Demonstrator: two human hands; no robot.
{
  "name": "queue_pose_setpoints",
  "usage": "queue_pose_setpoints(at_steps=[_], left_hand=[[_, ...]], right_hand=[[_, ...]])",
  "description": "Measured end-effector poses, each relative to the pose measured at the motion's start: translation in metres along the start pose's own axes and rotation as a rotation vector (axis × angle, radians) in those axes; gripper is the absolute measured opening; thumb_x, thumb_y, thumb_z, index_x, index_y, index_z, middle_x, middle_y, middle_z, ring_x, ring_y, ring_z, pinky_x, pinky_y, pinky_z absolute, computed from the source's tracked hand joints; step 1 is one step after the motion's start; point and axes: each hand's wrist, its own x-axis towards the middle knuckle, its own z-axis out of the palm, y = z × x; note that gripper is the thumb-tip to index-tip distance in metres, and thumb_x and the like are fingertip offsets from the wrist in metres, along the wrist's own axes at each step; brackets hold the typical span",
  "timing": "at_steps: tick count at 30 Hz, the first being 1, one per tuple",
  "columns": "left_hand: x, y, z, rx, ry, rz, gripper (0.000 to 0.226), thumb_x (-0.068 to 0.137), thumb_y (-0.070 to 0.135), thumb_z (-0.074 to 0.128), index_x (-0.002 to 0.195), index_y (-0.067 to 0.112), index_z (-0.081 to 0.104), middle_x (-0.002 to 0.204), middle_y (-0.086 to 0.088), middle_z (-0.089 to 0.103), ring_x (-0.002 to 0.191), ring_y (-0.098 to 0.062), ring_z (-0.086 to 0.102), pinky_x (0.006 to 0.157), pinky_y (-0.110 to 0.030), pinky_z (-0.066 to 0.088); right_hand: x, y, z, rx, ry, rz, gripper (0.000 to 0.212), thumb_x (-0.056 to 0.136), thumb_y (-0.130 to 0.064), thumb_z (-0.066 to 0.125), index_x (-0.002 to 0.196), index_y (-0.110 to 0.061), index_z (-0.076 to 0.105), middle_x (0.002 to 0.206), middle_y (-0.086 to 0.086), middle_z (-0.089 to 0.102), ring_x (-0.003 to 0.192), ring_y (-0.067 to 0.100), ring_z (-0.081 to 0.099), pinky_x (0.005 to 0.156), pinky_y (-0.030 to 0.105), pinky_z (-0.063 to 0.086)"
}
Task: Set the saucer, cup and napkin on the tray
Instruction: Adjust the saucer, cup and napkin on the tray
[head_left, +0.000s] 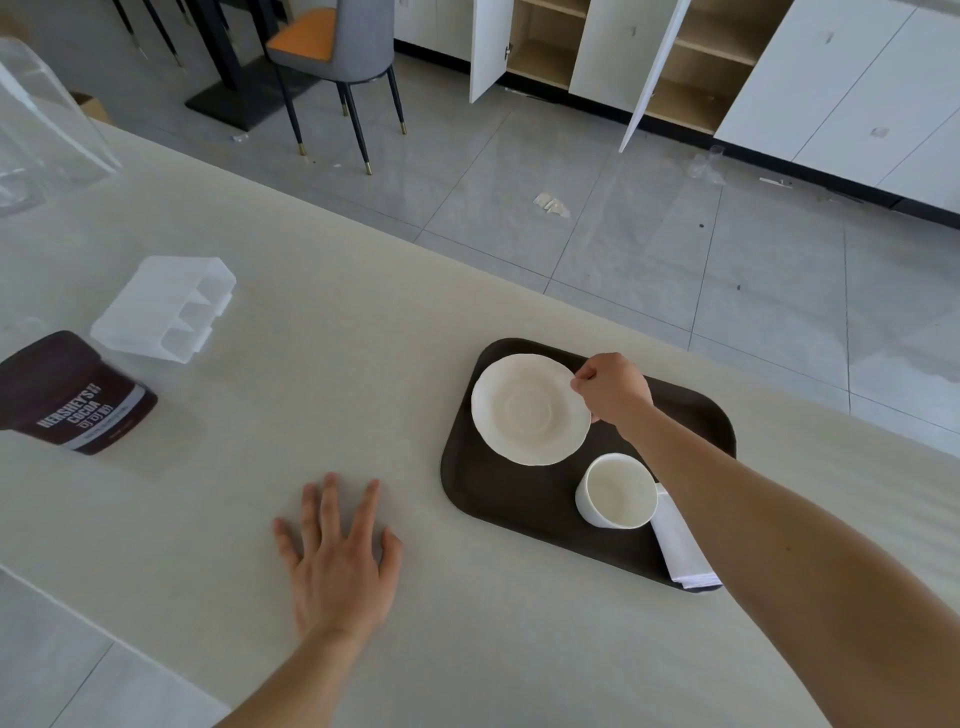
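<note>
A dark brown tray (498, 499) lies on the pale table to my right. A white saucer (527, 409) sits over its far left part, and my right hand (613, 389) pinches the saucer's right rim. I cannot tell whether the saucer rests flat or is slightly lifted. Nearer to me on the tray stands an empty white cup (617, 491). A folded white napkin (680, 545) lies on the tray's near right corner, partly under my right forearm. My left hand (337, 561) rests flat on the table, fingers spread, holding nothing.
A brown cocoa tub (72, 400) lies at the left of the table (311, 364), with a clear plastic box (166, 306) behind it. A clear container (41, 119) stands at the far left. The table's far edge runs just beyond the tray.
</note>
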Motion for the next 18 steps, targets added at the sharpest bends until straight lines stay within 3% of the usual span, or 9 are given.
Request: queue_pose_setpoints(at_steps=[13,18], left_hand=[[0.0006,0.0005,-0.0014,-0.003,-0.005,-0.002,0.061,0.085,0.045,0.033,0.144,0.031,0.046,0.158,-0.016,0.032,0.149,-0.035,0.019,0.118,-0.062,0.008],[0.0004,0.0004,-0.0017,-0.010,0.006,0.000,0.061,0.085,0.044,0.034,0.143,0.030,0.047,0.157,-0.016,0.034,0.149,-0.036,0.020,0.118,-0.063,0.009]], right_hand=[[0.0027,0.0093,0.0002,0.303,-0.003,0.177,0.012,0.091,-0.008,0.062,0.082,-0.011,0.069,0.075,0.006,0.072,0.052,0.023,0.073,0.070,0.043,0.065],[0.0021,0.0068,0.0009,0.450,-0.063,0.243,0.007,0.091,-0.004,0.064,0.086,-0.007,0.066,0.086,0.012,0.070,0.063,0.029,0.074,0.067,0.044,0.065]])
